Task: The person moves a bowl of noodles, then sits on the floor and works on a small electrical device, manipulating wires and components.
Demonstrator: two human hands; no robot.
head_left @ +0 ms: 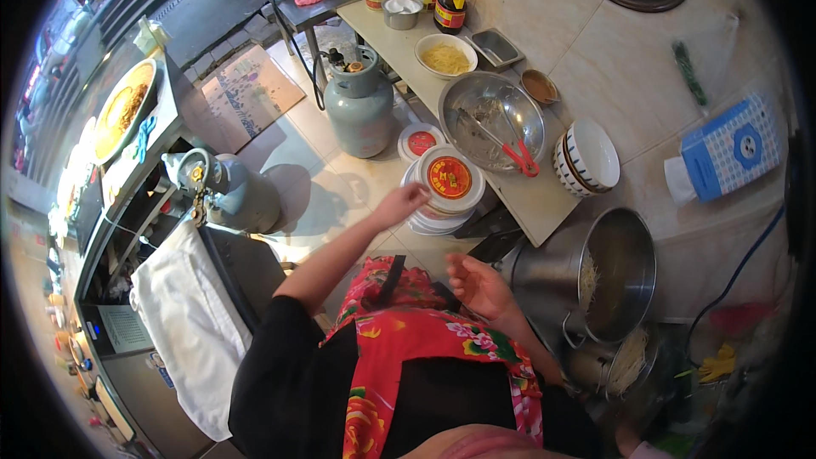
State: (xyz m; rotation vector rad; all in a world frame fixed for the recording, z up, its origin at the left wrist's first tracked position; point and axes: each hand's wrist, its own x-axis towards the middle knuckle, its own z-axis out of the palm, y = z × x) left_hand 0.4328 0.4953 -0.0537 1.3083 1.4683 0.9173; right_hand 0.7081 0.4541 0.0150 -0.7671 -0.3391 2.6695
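Observation:
My left hand [404, 206] is beside a stack of white plastic tubs, its fingers curled together with nothing visible in them. The top tub's lid [450, 178] carries a round red and yellow label. In front of my flowered red apron [442, 329], my right hand [478, 286] is raised with fingers loosely bent and apart, holding nothing I can see. A large steel pot [544, 279] stands to its right, with pale noodles [588, 282] at its rim. Above the tubs, a steel bowl [463, 123] holds red-handled tongs [520, 157] on the narrow table [544, 212].
Stacked bowls [595, 157], a bowl of yellow shreds [445, 58] and an oil bottle [452, 0] are on the table. Gas cylinders [359, 110] stand on the floor. At left, a white cloth [191, 314] drapes over equipment. More noodles [629, 361] sit at lower right.

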